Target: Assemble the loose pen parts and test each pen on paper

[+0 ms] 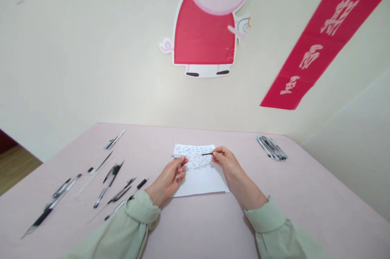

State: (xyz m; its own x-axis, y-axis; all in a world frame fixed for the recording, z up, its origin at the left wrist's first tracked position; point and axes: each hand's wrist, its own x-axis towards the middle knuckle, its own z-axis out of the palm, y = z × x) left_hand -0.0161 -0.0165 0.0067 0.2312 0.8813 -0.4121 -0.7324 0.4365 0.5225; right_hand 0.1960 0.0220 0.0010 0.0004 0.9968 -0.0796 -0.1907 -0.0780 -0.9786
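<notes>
Both hands (169,178) (230,165) pinched around pen parts (207,154)

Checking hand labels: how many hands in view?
2: the left hand over the left edge of the paper, the right hand over its right edge. No others visible.

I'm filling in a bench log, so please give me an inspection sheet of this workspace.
Surface: pink tabletop.
Job's things: clear barrel and dark slim piece, held over paper with writing; whether joined, unclear.
Clutter: scattered pens, left; grouped pens, right.
Grips: left grip closed on the clear barrel; right grip pinching the dark slim piece.
Cables: nothing seen.
Surroundings: pale wall with pig cutout and red banner.
</notes>
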